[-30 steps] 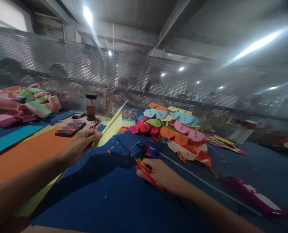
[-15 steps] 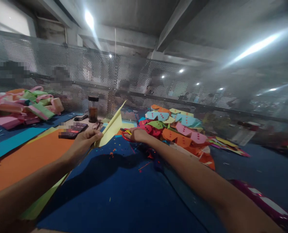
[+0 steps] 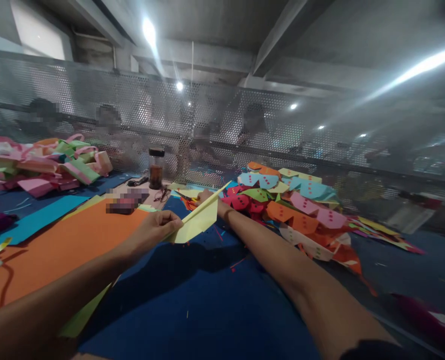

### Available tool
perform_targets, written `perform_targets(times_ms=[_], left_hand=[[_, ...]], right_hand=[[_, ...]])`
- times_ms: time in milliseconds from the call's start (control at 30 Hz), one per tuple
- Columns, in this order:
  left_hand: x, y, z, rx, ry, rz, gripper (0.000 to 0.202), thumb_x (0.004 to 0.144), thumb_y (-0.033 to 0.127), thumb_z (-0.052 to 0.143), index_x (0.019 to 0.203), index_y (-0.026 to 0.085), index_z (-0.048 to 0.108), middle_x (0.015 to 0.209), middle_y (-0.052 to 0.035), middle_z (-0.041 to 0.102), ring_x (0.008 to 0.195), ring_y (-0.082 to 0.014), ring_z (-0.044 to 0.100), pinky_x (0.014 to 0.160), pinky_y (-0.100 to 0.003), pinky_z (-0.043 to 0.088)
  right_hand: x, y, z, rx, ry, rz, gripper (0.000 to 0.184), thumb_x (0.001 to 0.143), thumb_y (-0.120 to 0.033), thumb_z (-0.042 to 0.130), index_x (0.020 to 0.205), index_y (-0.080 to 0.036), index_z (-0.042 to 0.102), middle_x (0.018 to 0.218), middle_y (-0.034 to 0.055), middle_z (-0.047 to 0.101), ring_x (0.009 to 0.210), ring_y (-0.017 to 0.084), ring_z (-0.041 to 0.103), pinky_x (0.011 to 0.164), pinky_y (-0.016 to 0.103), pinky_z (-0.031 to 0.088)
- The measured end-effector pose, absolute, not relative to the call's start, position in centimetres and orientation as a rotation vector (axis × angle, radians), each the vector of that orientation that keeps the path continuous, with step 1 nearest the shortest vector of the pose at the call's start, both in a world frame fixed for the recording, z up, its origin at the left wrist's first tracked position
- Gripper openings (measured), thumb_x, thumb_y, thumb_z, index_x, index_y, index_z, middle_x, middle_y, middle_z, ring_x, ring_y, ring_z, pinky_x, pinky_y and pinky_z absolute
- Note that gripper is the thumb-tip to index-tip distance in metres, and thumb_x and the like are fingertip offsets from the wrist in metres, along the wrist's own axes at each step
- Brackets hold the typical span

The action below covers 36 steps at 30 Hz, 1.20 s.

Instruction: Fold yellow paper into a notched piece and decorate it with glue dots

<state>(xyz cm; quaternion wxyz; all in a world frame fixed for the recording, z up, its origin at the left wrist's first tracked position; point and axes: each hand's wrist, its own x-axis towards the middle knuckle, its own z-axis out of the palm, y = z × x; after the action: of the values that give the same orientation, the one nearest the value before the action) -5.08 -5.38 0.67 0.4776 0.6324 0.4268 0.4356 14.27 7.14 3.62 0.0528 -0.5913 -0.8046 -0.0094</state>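
Note:
My left hand [image 3: 165, 224] pinches the lower left end of a folded light-yellow sheet of paper [image 3: 201, 220], which stands up at a slant above the blue work surface [image 3: 195, 320]. Behind that sheet, my right hand [image 3: 206, 197] reaches far forward over the work surface. The paper hides most of its fingers. At its fingertips is a small tool with yellow, orange and black parts [image 3: 188, 197]; I cannot tell whether the hand grips it. Small paper scraps lie under and around the folded sheet.
Dotted coloured paper pieces [image 3: 297, 205] are heaped on the right, pink and green paper shapes [image 3: 53, 160] at the far left. A lidded bottle [image 3: 156, 169], a phone [image 3: 128, 201] and orange sheets [image 3: 75, 235] are nearby. A perforated metal screen [image 3: 214, 115] stands behind.
The view has turned a little left. My right hand has moved left towards the bottle, the small tool shifting with it. The yellow paper now overlaps my right hand, still in my left hand.

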Motion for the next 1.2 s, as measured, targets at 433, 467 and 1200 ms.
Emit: perform_targets(times_ms=[433, 467, 1200], left_hand=[[-5.4, -5.6, 0.1, 1.705, 0.901, 0.715, 0.028, 0.073, 0.045, 0.075, 0.073, 0.018, 0.068, 0.058, 0.0039, 0.055, 0.051, -0.0106, 0.043, 0.05, -0.022, 0.026], [-5.4, -5.7, 0.0, 1.735, 0.885, 0.675, 0.028, 0.074, 0.045, 0.074, 0.074, 0.018, 0.069, 0.06, 0.0033, 0.057, 0.052, -0.0112, 0.045, 0.051, -0.022, 0.027], [-2.4, -7.3, -0.5, 2.077, 0.934, 0.451, 0.014, 0.077, 0.033, 0.068, 0.072, 0.024, 0.078, 0.068, 0.0, 0.071, 0.065, -0.018, 0.059, 0.058, -0.022, 0.04]], right_hand=[[27.7, -7.8, 7.1, -1.741, -1.912, -0.243, 0.019, 0.096, -0.03, 0.052, 0.1, -0.019, 0.067, 0.1, 0.0066, 0.072, 0.088, 0.022, 0.066, 0.077, 0.032, 0.047], [27.7, -8.8, 7.0, -1.627, -1.862, -0.24, 0.017, 0.095, -0.03, 0.054, 0.099, -0.019, 0.066, 0.097, 0.0061, 0.072, 0.087, 0.021, 0.066, 0.076, 0.031, 0.047], [21.9, -15.7, 0.2, -0.768, -2.744, -0.252, 0.028, 0.099, -0.041, 0.056, 0.107, -0.015, 0.059, 0.107, 0.0108, 0.066, 0.098, 0.023, 0.054, 0.084, 0.036, 0.037]])
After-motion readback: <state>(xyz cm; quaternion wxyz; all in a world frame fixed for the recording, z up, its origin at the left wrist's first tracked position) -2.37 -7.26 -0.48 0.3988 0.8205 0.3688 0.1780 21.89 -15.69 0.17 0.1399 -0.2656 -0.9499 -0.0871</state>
